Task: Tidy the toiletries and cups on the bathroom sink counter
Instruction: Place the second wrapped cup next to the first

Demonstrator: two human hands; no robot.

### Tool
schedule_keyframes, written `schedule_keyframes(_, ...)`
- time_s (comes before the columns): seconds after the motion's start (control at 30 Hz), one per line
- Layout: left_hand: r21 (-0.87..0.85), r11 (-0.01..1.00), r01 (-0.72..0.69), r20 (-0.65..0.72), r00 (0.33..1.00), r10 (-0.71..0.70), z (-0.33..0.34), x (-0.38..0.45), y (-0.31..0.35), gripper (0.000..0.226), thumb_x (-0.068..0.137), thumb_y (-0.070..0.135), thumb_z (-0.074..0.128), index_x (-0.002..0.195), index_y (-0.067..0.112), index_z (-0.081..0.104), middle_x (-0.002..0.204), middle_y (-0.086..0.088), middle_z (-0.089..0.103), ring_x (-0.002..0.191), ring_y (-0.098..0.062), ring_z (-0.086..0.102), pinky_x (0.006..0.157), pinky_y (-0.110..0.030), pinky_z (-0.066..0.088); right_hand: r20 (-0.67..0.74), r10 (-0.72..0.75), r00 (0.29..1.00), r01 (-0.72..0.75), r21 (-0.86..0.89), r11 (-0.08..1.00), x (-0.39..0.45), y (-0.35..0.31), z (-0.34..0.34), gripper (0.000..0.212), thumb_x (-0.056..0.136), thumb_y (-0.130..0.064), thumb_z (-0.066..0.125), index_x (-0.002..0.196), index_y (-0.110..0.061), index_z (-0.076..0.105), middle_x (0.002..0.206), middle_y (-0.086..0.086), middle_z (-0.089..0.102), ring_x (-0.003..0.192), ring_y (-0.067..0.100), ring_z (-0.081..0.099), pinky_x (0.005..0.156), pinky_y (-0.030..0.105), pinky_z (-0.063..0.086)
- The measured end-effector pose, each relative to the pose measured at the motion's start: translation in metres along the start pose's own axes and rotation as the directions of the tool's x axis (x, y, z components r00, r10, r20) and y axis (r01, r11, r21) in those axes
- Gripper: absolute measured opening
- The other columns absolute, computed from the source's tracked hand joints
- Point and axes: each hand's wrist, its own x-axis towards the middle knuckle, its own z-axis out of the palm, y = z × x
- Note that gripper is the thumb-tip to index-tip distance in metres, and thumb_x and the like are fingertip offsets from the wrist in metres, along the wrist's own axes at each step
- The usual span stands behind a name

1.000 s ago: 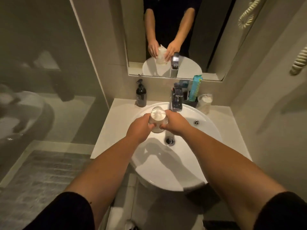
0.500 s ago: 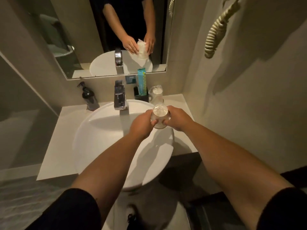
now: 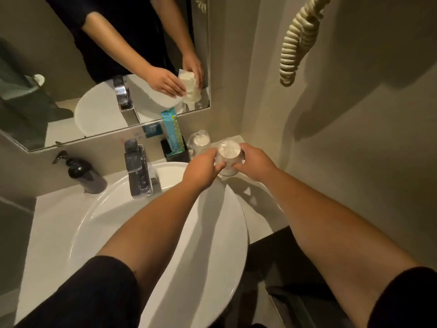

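Your two bare forearms reach forward from short black sleeves (image 3: 78,294), crossing above a round, glossy white ceramic basin (image 3: 165,245) that sits on a pale, matte counter (image 3: 47,228). At the basin's far right rim, both hands close around one cup (image 3: 229,159): your left hand (image 3: 201,171) wraps its left side with the fingers curled onto the front, and your right hand (image 3: 254,163) clamps the right side. The cup is clear and cylindrical, wrapped in thin, crinkled transparent film, with a round flat end facing you; it is held just over the counter's back right corner, and whether its lower end touches the surface cannot be told. Just beyond it, near the wall, a second film-wrapped cup (image 3: 199,143) stands on the counter. Left of that, a small black holder (image 3: 175,152) carries a tall turquoise packet (image 3: 173,133) with printing too small to read. Further left stands a boxy chrome tap (image 3: 138,171), and at the far left a dark, rounded pump bottle (image 3: 85,172). A small blue label (image 3: 152,130) on the wall behind the tap is illegible. Above, a frameless mirror (image 3: 59,67) reflects your hands and the cup. On the smooth beige right wall hangs a cream coiled cord (image 3: 298,41).
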Motion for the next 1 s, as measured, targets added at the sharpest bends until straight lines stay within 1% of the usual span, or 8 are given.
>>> schedule_keyframes(0.1, -0.007, 1.000, -0.023, 0.031, 0.999, 0.023, 0.008, 0.025, -0.006, 0.039, 0.090, 0.033, 0.060, 0.123, 0.014, 0.054, 0.114, -0.008, 0.066, 0.105, -0.026, 0.060, 0.080, -0.034, 0.046, -0.024, 0.049, 0.999, -0.048, 0.013, 0.999, 0.021, 0.010, 0.004, 0.057, 0.074, -0.020, 0.072, 0.127, -0.020, 0.052, 0.115, 0.004, 0.064, 0.103, 0.022, 0.060, 0.088, 0.036, 0.049)
schedule_keyframes(0.17, -0.010, 1.000, -0.020, 0.040, 0.999, 0.020, 0.015, 0.040, -0.008, 0.040, 0.090, 0.033, 0.059, 0.126, 0.014, 0.053, 0.114, -0.010, 0.065, 0.105, -0.028, 0.060, 0.084, -0.040, 0.048, -0.021, 0.077, 0.997, -0.077, 0.001, 0.997, 0.037, 0.017, 0.005, 0.057, 0.074, -0.021, 0.073, 0.127, -0.020, 0.051, 0.115, 0.003, 0.064, 0.102, 0.022, 0.060, 0.084, 0.033, 0.048)
schedule_keyframes(0.37, -0.022, 0.999, 0.043, 0.018, 0.999, -0.043, 0.043, 0.085, -0.019, 0.036, 0.092, 0.033, 0.056, 0.121, 0.013, 0.054, 0.112, -0.012, 0.066, 0.103, -0.032, 0.060, 0.083, -0.042, 0.048, -0.008, 0.074, 0.997, -0.074, -0.051, 0.996, 0.092, 0.040, 0.007, 0.052, 0.073, -0.018, 0.075, 0.121, -0.017, 0.053, 0.106, 0.001, 0.063, 0.095, 0.020, 0.058, 0.072, 0.024, 0.036)
schedule_keyframes(0.57, -0.066, 0.985, 0.160, -0.045, 0.986, -0.164, 0.074, 0.120, -0.031, 0.027, 0.093, 0.029, 0.055, 0.114, 0.013, 0.055, 0.106, -0.013, 0.067, 0.096, -0.034, 0.060, 0.076, -0.037, 0.045, 0.063, 0.063, 0.996, -0.057, -0.090, 0.994, 0.151, 0.060, 0.020, 0.053, 0.076, -0.012, 0.073, 0.125, -0.013, 0.053, 0.119, 0.009, 0.063, 0.109, 0.028, 0.059, 0.094, 0.037, 0.047)
schedule_keyframes(0.7, -0.068, 0.976, 0.208, -0.070, 0.975, -0.213, 0.089, 0.137, -0.037, 0.021, 0.092, 0.024, 0.054, 0.108, 0.011, 0.056, 0.097, -0.013, 0.067, 0.088, -0.034, 0.061, 0.066, -0.032, 0.037, 0.044, 0.071, 0.996, -0.069, -0.053, 0.996, 0.172, 0.074, 0.034, 0.047, 0.075, -0.005, 0.069, 0.121, -0.011, 0.056, 0.116, 0.011, 0.065, 0.106, 0.028, 0.061, 0.085, 0.028, 0.045)
schedule_keyframes(0.8, -0.042, 0.972, 0.231, -0.072, 0.970, -0.234, 0.096, 0.143, -0.038, 0.018, 0.093, 0.021, 0.052, 0.106, 0.010, 0.056, 0.090, -0.013, 0.065, 0.082, -0.033, 0.060, 0.064, -0.033, 0.038, 0.060, 0.076, 0.995, -0.074, -0.025, 0.997, 0.179, 0.080, 0.040, 0.051, 0.076, -0.003, 0.068, 0.124, -0.012, 0.055, 0.119, 0.011, 0.064, 0.109, 0.028, 0.060, 0.092, 0.031, 0.046)
schedule_keyframes(0.9, -0.041, 0.970, 0.238, -0.089, 0.966, -0.241, 0.100, 0.146, -0.040, 0.012, 0.091, 0.017, 0.053, 0.100, 0.010, 0.056, 0.086, -0.012, 0.063, 0.081, -0.032, 0.058, 0.063, -0.032, 0.035, 0.059, 0.091, 0.994, -0.090, -0.012, 0.996, 0.183, 0.083, 0.042, 0.052, 0.077, -0.003, 0.066, 0.126, -0.012, 0.053, 0.120, 0.010, 0.063, 0.109, 0.028, 0.059, 0.088, 0.028, 0.044)
schedule_keyframes(1.0, -0.024, 0.969, 0.245, -0.095, 0.965, -0.246, 0.101, 0.147, -0.041, 0.017, 0.093, 0.021, 0.052, 0.104, 0.008, 0.054, 0.090, -0.015, 0.064, 0.083, -0.033, 0.058, 0.064, -0.033, 0.036, 0.063, 0.091, 0.994, -0.090, -0.008, 0.996, 0.184, 0.083, 0.041, 0.052, 0.078, -0.003, 0.066, 0.127, -0.011, 0.051, 0.122, 0.011, 0.062, 0.110, 0.028, 0.058, 0.090, 0.029, 0.044)
